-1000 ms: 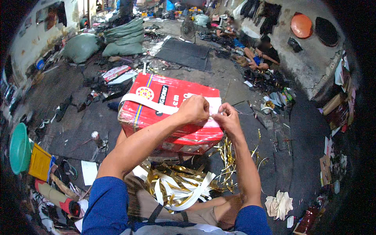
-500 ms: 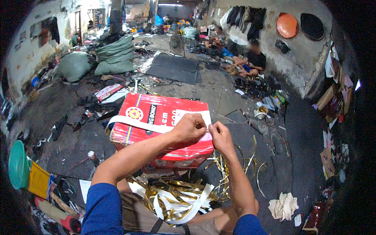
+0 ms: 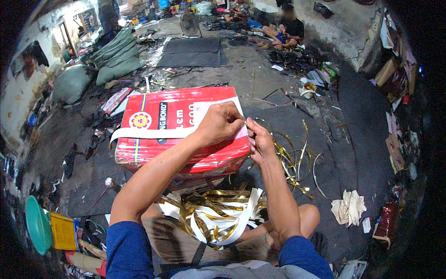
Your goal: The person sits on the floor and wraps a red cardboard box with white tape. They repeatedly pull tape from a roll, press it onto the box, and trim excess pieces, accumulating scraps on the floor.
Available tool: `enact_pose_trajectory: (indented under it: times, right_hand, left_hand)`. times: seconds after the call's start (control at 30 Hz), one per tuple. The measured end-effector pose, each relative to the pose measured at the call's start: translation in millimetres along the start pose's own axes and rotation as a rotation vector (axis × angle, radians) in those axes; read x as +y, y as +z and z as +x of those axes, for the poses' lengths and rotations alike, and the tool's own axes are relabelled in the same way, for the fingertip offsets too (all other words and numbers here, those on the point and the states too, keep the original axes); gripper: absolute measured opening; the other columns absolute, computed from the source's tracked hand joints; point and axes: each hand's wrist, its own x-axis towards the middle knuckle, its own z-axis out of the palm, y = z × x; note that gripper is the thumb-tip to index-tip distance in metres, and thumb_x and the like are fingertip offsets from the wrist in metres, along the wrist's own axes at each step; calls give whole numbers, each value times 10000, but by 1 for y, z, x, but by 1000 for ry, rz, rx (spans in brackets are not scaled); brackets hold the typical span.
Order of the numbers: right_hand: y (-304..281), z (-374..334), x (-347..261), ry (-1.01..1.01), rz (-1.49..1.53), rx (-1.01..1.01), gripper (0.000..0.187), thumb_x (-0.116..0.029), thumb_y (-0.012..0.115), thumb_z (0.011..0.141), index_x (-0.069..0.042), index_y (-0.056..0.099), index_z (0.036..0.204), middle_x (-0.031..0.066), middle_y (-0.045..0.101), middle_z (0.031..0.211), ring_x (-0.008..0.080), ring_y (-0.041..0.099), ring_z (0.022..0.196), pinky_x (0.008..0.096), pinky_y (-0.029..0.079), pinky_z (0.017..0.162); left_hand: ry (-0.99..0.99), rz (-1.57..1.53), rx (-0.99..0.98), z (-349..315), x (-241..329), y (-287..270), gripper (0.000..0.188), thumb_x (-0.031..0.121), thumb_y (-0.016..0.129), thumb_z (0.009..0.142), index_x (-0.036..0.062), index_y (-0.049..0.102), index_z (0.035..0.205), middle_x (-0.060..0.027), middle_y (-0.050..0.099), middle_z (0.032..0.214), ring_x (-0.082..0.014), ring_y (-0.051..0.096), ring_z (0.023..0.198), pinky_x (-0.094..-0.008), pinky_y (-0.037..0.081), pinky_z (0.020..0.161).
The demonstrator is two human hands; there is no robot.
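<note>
A red cardboard box [image 3: 200,153] stands in front of me, a long white strip [image 3: 148,133] lying across its top. The strip's left end curls over the box edge, while its right part passes under my left forearm. My left hand [image 3: 219,122] is above the box's right end, thumb and forefinger pinched at the strip's end. Against those fingertips, my right hand [image 3: 261,142] is also closed in a pinch just off the box's right edge. The fingers hide exactly what is between them. In my lap lies a heap of white and gold strips [image 3: 223,218].
Loose gold strips [image 3: 292,162] curl on the floor right of the box. A crumpled beige cloth [image 3: 348,208] lies at the right, a green basin [image 3: 38,225] at the left. Further off are large green sacks [image 3: 74,83], a dark mat [image 3: 190,51] and a seated person [image 3: 290,28].
My view has tilted down, so the box sits higher and further left in it. My right hand has turned and its fingers show more; both hands stay together at the strip's right end.
</note>
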Motion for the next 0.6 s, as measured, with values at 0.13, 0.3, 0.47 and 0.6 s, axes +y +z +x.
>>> enact_pose_trajectory:
  times: [0.13, 0.3, 0.47, 0.6]
  right_hand:
    - [9, -5, -29, 79, -120, 34, 352, -464, 531, 1060, -133, 585, 958, -52, 528, 716, 47, 470, 509, 239, 381, 392]
    - [29, 43, -54, -343, -1364, 294, 500, -498, 490, 1039, -32, 658, 974, 151, 700, 853, 315, 666, 706, 448, 536, 614]
    - [29, 53, -35, -653, -1603, 216, 366, -258, 542, 987, 51, 713, 890, 315, 702, 946, 501, 683, 884, 567, 545, 823]
    - [13, 66, -20, -606, -1257, 288, 317, -210, 599, 966, 78, 677, 856, 301, 684, 843, 408, 718, 812, 486, 521, 723]
  left_hand:
    - [-109, 31, -10, -1, 5, -1, 100, 70, 750, 838, -19, 711, 814, -95, 667, 783, -149, 645, 692, -308, 508, 628]
    - [-64, -24, 15, 0, 4, 4, 97, 54, 738, 835, -25, 699, 793, -101, 652, 764, -153, 637, 670, -304, 503, 615]
    - [-63, 30, 62, -6, -2, -2, 99, 50, 736, 838, -24, 701, 782, -86, 658, 748, -131, 644, 675, -285, 515, 614]
    - [-122, 65, 39, -5, 3, -2, 128, 63, 760, 851, -26, 706, 777, -53, 681, 763, -96, 644, 700, -275, 529, 610]
